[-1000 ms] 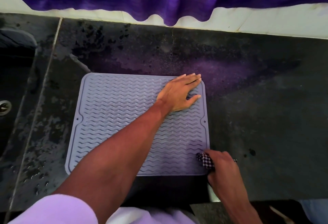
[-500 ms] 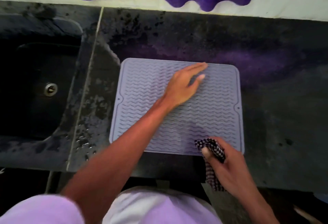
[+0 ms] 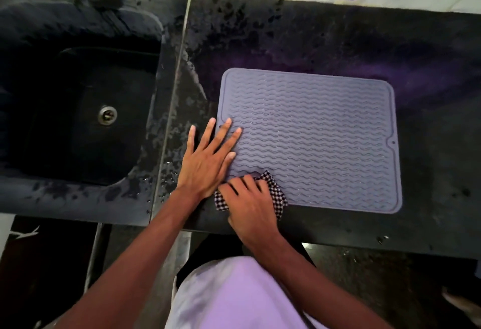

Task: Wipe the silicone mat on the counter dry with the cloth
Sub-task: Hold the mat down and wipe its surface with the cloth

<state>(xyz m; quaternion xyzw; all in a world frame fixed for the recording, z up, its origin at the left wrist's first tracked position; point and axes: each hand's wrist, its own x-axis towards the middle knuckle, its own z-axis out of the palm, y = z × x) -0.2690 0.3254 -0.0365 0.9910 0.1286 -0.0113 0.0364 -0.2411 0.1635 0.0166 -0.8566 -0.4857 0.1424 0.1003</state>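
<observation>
- Mat [image 3: 312, 141]: grey, wave-ribbed, lay flat on the dark counter [image 3: 429, 68], just right of the sink [image 3: 78, 94], its near edge close to the counter's front.
- Left hand [image 3: 208, 162]: fingers straight and spread, grasping nothing; palm down across the mat's left edge, partly on the counter. Judged to pin the mat against sliding under the wipe.
- Right hand [image 3: 250, 206]: fingers curled over the bunched checked cloth [image 3: 277, 193], gripping it and pressing it onto the mat's near-left corner, just beside the left hand. Judged mid-stroke along the near edge.
- Change over 1 s: cloth had travelled from the near-right corner to the near-left corner; left hand had shifted from the far-right area to the left edge; more of the sink had come into view.
</observation>
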